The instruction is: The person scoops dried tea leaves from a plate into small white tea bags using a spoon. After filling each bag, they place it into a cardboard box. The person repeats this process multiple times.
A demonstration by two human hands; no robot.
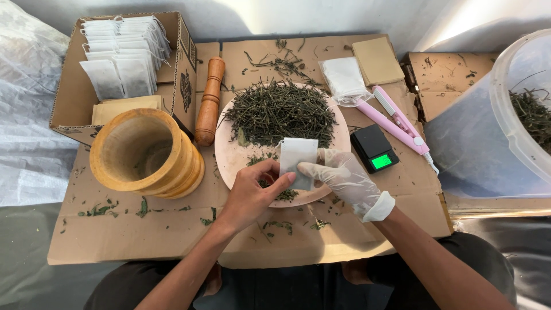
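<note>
Pinching a white sachet (298,162) between both hands (298,186).

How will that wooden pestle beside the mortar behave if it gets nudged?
The wooden pestle looks rigid and fairly heavy. Its rounded, turned body lies flat on the cardboard, so it would probably roll sideways until the mortar or pink plate stops it.

Flattened brown corrugated cardboard sheets (143,229) spread as a worktop, overlapping at the seams and strewn with small green leaf scraps. Beneath them, dark grey smooth floor covering (34,275) visible at the lower corners. Crinkled translucent white plastic sheeting (28,115) bunched along the left side. Behind, a pale grey wall (258,17), brighter toward the upper right where strong daylight falls. Soft shadows under the cardboard edges.
</note>
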